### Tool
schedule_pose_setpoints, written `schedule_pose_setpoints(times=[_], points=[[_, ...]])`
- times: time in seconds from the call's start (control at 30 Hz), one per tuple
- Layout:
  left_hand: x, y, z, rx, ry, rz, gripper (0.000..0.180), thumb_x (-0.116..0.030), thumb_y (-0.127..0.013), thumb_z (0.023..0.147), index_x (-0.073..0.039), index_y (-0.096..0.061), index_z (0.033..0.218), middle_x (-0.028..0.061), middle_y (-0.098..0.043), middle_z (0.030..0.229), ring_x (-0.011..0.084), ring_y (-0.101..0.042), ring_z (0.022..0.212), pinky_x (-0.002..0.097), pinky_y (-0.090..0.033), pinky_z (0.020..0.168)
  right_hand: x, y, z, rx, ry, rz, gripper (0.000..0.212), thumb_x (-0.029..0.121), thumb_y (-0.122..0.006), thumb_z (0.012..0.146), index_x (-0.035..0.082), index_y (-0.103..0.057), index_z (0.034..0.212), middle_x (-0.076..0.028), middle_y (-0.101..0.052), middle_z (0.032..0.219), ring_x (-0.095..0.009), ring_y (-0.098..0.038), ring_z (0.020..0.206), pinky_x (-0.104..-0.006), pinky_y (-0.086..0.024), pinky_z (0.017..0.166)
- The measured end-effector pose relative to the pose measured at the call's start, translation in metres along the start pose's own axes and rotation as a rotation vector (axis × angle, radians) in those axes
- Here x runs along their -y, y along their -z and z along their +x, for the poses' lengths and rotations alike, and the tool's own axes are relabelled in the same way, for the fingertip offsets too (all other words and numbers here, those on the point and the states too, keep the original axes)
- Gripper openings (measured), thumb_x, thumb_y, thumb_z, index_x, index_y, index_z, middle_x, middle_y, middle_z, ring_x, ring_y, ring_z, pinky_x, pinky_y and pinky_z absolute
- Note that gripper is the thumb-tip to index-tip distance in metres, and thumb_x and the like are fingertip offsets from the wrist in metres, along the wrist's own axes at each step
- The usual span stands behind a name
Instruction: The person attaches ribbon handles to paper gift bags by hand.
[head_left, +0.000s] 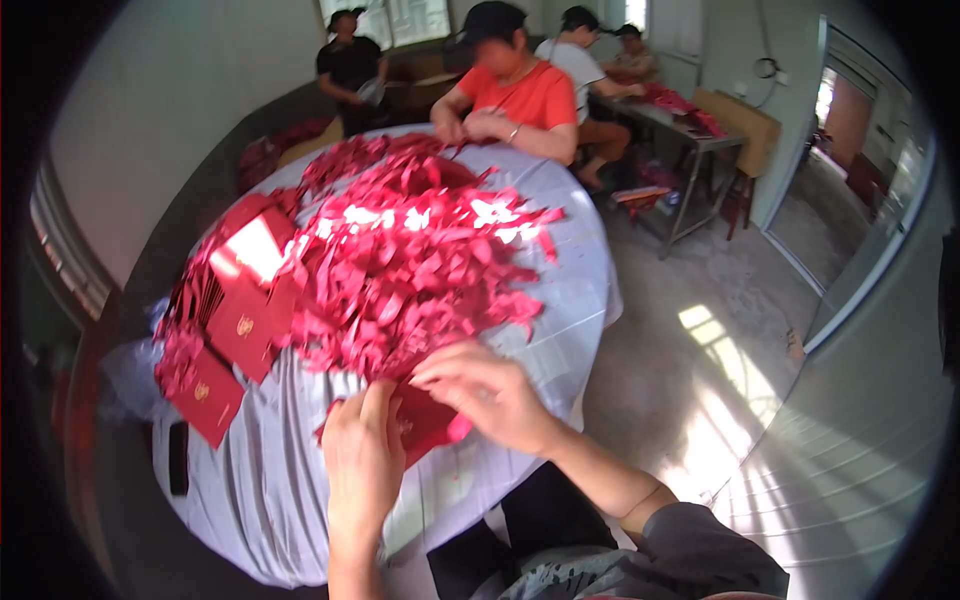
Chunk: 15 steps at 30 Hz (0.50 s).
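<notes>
**Handling a red card at the near edge of the worktop**

Running left to right along the round worktop (560, 290) with its pale cloth, stacks of red cards with a small gold emblem (215, 345) line the left edge, some fanned and overlapping. Next to them, a big loose heap of red ribbon pieces (410, 260) covers the middle and reaches toward the far edge, where another person in an orange top works with both hands.

At the near edge, the left hand (362, 455) lies flat, fingers together, pressing down on a red card (425, 425) from its left side. The right hand (485, 390) arches over the same card, fingertips bent down and pinching at its upper edge, just where the heap ends.

This card looks light and thin, stiff enough to hold its shape but easy to crease; its surface seems smooth, so it may slide on the cloth. Holding it by the edges, with one palm steadying it, seems the safest grip.
</notes>
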<state>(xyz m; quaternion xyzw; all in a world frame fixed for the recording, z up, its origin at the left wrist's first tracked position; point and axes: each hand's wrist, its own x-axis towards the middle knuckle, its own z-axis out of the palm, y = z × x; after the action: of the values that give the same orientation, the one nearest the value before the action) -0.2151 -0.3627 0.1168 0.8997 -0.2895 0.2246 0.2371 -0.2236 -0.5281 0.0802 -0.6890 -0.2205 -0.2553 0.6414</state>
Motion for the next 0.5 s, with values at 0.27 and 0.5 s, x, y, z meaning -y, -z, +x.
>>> schedule_pose_setpoints(times=[0.27,0.5], points=[[0.042,-0.011,0.021,0.0,0.152,-0.491,0.012,0.001,-0.06,0.083,0.003,-0.061,0.095,0.0182,-0.063,0.074,0.0239,-0.062,0.063,0.0292,-0.046,0.059,0.0,-0.01,-0.006,-0.082,-0.401,0.153,0.016,0.001,-0.057,0.09,-0.003,-0.056,0.105,-0.006,-0.062,0.085,-0.008,-0.059,0.07,-0.02,-0.049,0.062],[0.054,-0.01,0.014,0.077,0.279,-0.718,0.014,0.001,-0.058,0.086,0.006,-0.059,0.1,0.0072,-0.063,0.078,0.007,-0.054,0.072,0.0223,-0.044,0.065,-0.014,-0.031,-0.001,-0.178,-0.121,-0.21,0.009,-0.001,-0.065,0.081,-0.001,-0.063,0.089,-0.009,-0.064,0.084,-0.015,-0.063,0.069,-0.0255,-0.051,0.061]])
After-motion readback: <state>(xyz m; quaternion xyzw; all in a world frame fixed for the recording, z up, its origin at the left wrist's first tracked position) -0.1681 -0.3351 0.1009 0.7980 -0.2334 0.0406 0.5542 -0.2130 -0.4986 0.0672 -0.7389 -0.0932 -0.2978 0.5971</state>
